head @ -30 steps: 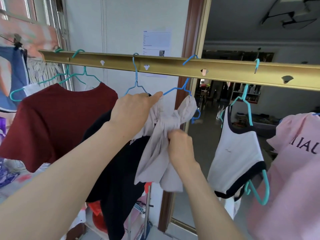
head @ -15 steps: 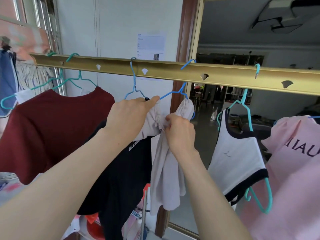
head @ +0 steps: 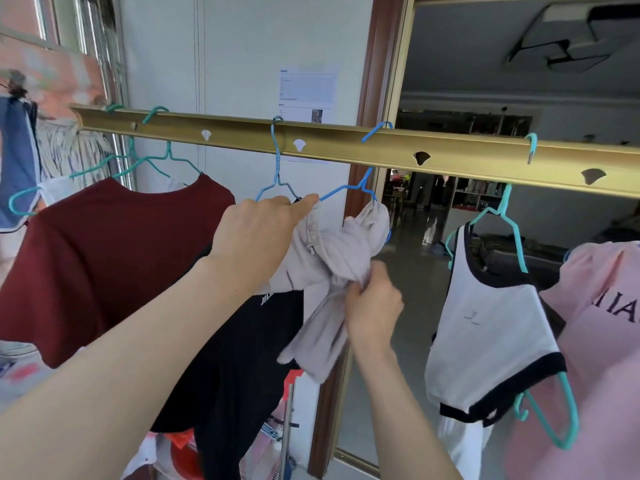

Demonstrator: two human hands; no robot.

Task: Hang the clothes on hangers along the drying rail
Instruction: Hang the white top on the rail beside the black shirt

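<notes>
A gold drying rail (head: 346,147) crosses the view at head height. A blue wire hanger (head: 349,188) hooks over it near the middle and carries a bunched pale grey garment (head: 332,258). My left hand (head: 256,230) grips the garment's left shoulder at the hanger's left arm. Lower down, my right hand (head: 374,303) pinches a fold of the same cloth. A black T-shirt (head: 239,358) hangs just behind on another blue hanger (head: 277,174).
A dark red T-shirt (head: 104,258) hangs to the left on a teal hanger. A white top with black trim (head: 491,337) and a pink T-shirt (head: 595,341) hang to the right. A brown door frame (head: 367,98) stands behind the rail.
My right hand has dropped from the garment's collar to a fold lower down, and the grey cloth is more bunched. My left hand stays at the hanger.
</notes>
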